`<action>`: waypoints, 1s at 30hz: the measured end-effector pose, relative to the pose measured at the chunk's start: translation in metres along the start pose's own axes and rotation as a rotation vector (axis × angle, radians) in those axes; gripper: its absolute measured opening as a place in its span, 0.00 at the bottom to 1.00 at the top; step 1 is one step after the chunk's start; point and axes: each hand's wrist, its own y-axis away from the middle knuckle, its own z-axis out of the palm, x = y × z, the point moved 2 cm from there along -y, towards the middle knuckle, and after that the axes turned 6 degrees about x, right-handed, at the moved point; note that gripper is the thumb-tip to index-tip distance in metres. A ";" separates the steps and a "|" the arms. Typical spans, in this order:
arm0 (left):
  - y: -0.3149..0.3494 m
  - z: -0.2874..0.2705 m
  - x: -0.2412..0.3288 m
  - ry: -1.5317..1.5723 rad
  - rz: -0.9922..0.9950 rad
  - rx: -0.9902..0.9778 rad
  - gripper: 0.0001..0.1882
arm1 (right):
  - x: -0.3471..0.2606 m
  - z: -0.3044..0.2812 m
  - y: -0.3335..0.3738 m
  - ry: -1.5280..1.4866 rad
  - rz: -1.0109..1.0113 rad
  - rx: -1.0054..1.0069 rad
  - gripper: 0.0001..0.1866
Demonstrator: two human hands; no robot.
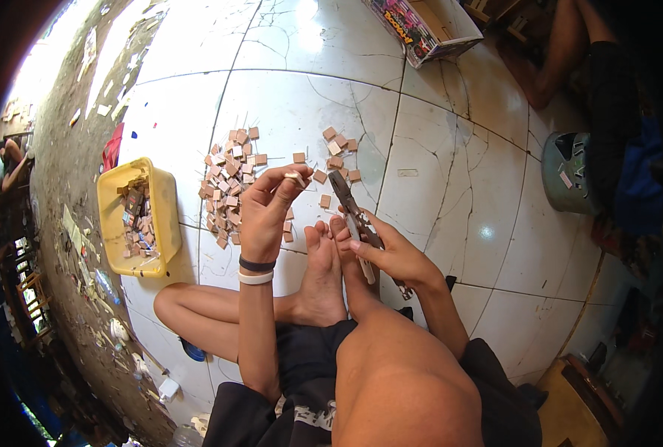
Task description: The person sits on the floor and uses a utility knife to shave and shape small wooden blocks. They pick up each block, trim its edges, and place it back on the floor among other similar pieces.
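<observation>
My left hand [266,212], with a black and a white band at its wrist, pinches a small pale square piece [295,178] between thumb and fingertips. My right hand [400,257] is wrapped round a pair of worn metal pliers [352,212], their jaws pointing up and away from me. The jaw tips are a little right of the pinched piece, apart from it. Beyond my left hand lies a heap of small brown square pieces [227,186] with thin wires or pins sticking out. A smaller scatter of like square pieces [336,147] lies beyond the pliers.
A yellow plastic tub [169,216] at the left holds more brown pieces and dark scraps. An open printed carton [428,48] stands at the far right. A teal bucket [562,175] is beside another person's leg [562,67]. Littered bare ground [74,179] borders the cracked white tiles.
</observation>
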 end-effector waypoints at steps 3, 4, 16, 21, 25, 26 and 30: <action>0.000 0.014 0.005 -0.141 0.104 -0.066 0.09 | 0.003 0.001 0.003 -0.019 0.000 -0.021 0.34; 0.002 0.017 0.006 -0.168 0.108 -0.079 0.09 | 0.004 0.001 0.003 -0.022 0.001 -0.029 0.34; 0.005 0.020 0.010 -0.211 0.021 -0.099 0.09 | 0.013 0.003 0.006 -0.079 0.092 -0.035 0.34; 0.004 0.019 0.011 -0.224 0.014 -0.098 0.11 | 0.010 0.004 0.010 -0.139 0.095 -0.042 0.32; 0.002 0.018 0.010 -0.253 0.026 -0.107 0.09 | 0.013 0.005 0.006 -0.086 0.117 -0.037 0.27; 0.001 0.017 0.009 -0.246 0.022 -0.108 0.09 | 0.014 0.004 0.004 -0.056 0.110 -0.043 0.26; 0.000 0.015 0.005 -0.257 0.022 -0.113 0.09 | 0.025 0.001 -0.001 -0.058 0.087 -0.083 0.21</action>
